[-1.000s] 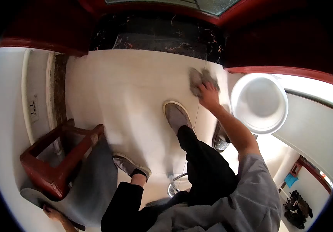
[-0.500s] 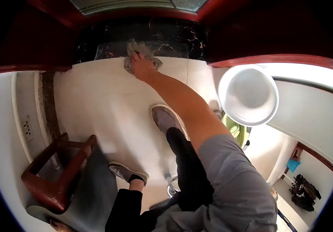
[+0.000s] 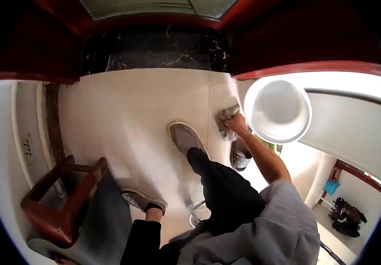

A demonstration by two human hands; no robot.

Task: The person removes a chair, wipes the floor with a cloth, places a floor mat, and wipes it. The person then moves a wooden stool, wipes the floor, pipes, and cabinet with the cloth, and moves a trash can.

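Clamped on a bunched-up grey rag [image 3: 226,124], the right hand [image 3: 238,123] has its fingers bent around the cloth. Hand and rag are right of the middle of the frame, low over the pale floor [image 3: 111,110]; I can't tell if the rag touches it. Just right of the hand is a big white bucket [image 3: 277,140]. Under the arm lies a dark slipper [image 3: 242,160] with dots. Left of the rag is a grey shoe [image 3: 184,137], and the other shoe [image 3: 139,201] is lower and farther left. Top middle, a shiny black step [image 3: 155,48] meets the floor. Lower left are a red stool [image 3: 64,214] and a grey slab [image 3: 104,212]. Only a bit of the left hand [image 3: 63,260] shows by the slab, at the bottom edge, so I can't tell its grip. Far right, low down, is a dark bundle [image 3: 346,217] near a small blue thing [image 3: 331,187].
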